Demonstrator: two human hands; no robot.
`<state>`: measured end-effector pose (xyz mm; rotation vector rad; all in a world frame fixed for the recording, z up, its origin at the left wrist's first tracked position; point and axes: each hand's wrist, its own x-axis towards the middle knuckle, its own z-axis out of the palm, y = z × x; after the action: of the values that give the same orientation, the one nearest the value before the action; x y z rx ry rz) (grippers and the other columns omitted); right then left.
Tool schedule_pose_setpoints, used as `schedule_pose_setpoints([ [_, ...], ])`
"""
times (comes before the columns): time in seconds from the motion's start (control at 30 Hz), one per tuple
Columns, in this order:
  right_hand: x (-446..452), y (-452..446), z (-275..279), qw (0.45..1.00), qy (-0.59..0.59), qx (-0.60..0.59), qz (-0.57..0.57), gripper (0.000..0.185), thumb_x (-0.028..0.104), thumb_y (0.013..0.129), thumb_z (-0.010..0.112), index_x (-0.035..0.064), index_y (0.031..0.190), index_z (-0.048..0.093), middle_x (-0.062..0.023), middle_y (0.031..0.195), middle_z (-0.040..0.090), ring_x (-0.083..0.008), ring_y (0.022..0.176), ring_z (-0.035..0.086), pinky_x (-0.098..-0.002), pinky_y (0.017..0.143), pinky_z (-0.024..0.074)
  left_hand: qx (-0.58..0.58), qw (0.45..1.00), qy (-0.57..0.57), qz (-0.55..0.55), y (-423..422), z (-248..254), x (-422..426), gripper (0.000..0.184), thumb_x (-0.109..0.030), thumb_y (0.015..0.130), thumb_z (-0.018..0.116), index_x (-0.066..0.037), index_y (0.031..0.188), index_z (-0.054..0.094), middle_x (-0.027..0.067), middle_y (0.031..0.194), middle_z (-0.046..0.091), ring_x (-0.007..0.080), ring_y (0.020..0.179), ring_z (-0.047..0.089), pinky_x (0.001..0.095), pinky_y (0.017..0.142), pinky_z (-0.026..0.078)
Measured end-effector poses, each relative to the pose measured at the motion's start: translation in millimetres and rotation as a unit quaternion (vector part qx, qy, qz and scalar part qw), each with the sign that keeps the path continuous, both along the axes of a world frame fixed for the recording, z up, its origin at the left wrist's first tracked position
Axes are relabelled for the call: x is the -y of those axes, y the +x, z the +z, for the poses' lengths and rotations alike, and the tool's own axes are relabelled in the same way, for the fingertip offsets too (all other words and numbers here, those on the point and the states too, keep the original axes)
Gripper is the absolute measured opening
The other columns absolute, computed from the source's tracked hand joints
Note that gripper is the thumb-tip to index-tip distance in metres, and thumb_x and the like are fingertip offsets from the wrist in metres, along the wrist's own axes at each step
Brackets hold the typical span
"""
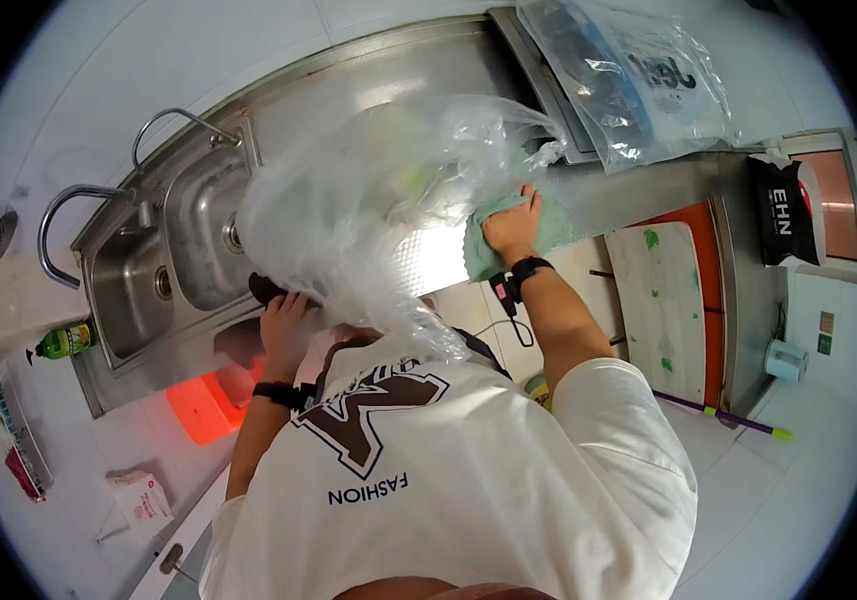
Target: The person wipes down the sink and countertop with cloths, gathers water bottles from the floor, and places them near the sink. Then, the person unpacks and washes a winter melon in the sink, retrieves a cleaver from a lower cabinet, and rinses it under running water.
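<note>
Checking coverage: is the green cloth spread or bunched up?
Spread: the green cloth reaches past the right hand on both sides, its wavy edge showing. Whether it is doubled over, I cannot tell.

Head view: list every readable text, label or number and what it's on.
"FASHION": white shirt, upside down in the picture. Its large brown letter and the line above it are too folded to quote surely.
"EHN": black bag, sideways; small print beside it unreadable.
Clear plastic bag: dark lettering, upside down and wrinkled, can't be read.
Green bottle, white packet: print too small to read.
</note>
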<state>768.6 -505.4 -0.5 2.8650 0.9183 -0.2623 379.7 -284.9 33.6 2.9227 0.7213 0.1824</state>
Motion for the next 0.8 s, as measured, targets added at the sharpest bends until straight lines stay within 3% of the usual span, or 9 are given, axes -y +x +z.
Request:
schedule_pose_setpoints([
  [0.07,-2,2,-3,0.999,0.034,-0.003,-0.003,0.056,0.045,0.092,0.045,0.0172,0.14,0.05,-0.0119,0.157,0.026,-0.0394,0.145,0.019,-0.0536,0.117,0.0134,-0.132,0.984,-0.077,0.088,60,60,19,0.032,-0.023,0.087,0.061,-0.004,0.111,0.063,0.0121,0.101,0.069,0.0299,0.096,0.064,0.0405,0.079,0.051],
  [0.1,-1,2,-4,0.998,0.065,-0.006,-0.003,0.055,0.045,0.091,0.046,0.0168,0.138,0.052,-0.0123,0.157,0.028,-0.0392,0.144,0.02,-0.0536,0.117,0.0135,-0.132,0.985,-0.077,0.083,69,52,13,0.032,-0.023,0.087,0.061,-0.004,0.111,0.063,0.0121,0.101,0.069,0.0299,0.096,0.064,0.0405,0.079,0.051],
  [0.17,-2,2,-1,0.998,0.07,-0.006,-0.006,0.057,0.043,0.091,0.046,0.0168,0.141,0.049,-0.0123,0.157,0.028,-0.0382,0.144,0.02,-0.053,0.117,0.0129,-0.004,1.0,0.012,-0.021,75,25,0,0.04,-0.026,0.083,0.066,-0.006,0.118,0.06,0.0126,0.112,0.064,0.03,0.104,0.06,0.0397,0.088,0.047],
  [0.37,1,2,5,0.992,0.128,-0.017,-0.011,0.068,0.037,0.087,0.049,0.014,0.149,0.034,-0.0108,0.159,0.022,-0.038,0.145,0.018,-0.0527,0.118,0.0105,0.035,0.981,0.009,-0.192,175,47,17,0.046,-0.022,0.092,0.06,-0.005,0.134,0.051,0.0135,0.133,0.053,0.0316,0.121,0.049,0.0408,0.103,0.039],
  [0.4,2,3,5,0.989,0.143,-0.026,-0.012,0.07,0.036,0.085,0.05,0.0116,0.149,0.033,-0.0113,0.159,0.023,-0.0385,0.145,0.018,-0.0531,0.118,0.0106,0.056,0.977,-0.028,-0.202,192,43,16,0.047,-0.021,0.093,0.058,-0.005,0.136,0.049,0.0137,0.137,0.051,0.0319,0.124,0.047,0.0409,0.105,0.037],
  [0.47,4,5,6,0.989,0.143,-0.021,-0.01,0.071,0.036,0.085,0.05,0.011,0.149,0.032,-0.0116,0.159,0.023,-0.0387,0.145,0.018,-0.0532,0.118,0.0104,0.127,0.943,-0.248,-0.18,216,18,6,0.046,-0.023,0.095,0.054,-0.005,0.137,0.047,0.0151,0.133,0.053,0.0336,0.118,0.052,0.0453,0.102,0.041],
  [0.53,4,2,9,0.99,0.141,-0.022,0.0,0.071,0.036,0.085,0.05,0.0104,0.149,0.032,-0.0119,0.159,0.023,-0.0389,0.145,0.018,-0.0534,0.118,0.0101,0.187,0.86,-0.456,-0.135,231,-2,0,0.046,-0.026,0.097,0.05,-0.004,0.137,0.045,0.0165,0.129,0.055,0.0353,0.111,0.056,0.0496,0.098,0.044],
  [0.77,2,4,5,0.985,0.166,-0.038,-0.018,0.072,0.035,0.086,0.051,0.0091,0.149,0.032,-0.0129,0.159,0.023,-0.0399,0.145,0.016,-0.0539,0.118,0.009,0.26,0.664,-0.699,-0.05,300,-3,-11,0.046,-0.031,0.099,0.045,-0.01,0.14,0.044,0.016,0.135,0.053,0.0361,0.117,0.056,0.0524,0.101,0.043],
  [0.8,2,4,6,0.984,0.177,-0.027,-0.015,0.072,0.036,0.085,0.052,0.009,0.15,0.031,-0.013,0.159,0.023,-0.04,0.145,0.015,-0.054,0.118,0.0088,0.259,0.663,-0.701,-0.052,309,-10,-22,0.046,-0.031,0.099,0.045,-0.01,0.14,0.044,0.016,0.135,0.053,0.0361,0.117,0.056,0.0524,0.101,0.043],
])
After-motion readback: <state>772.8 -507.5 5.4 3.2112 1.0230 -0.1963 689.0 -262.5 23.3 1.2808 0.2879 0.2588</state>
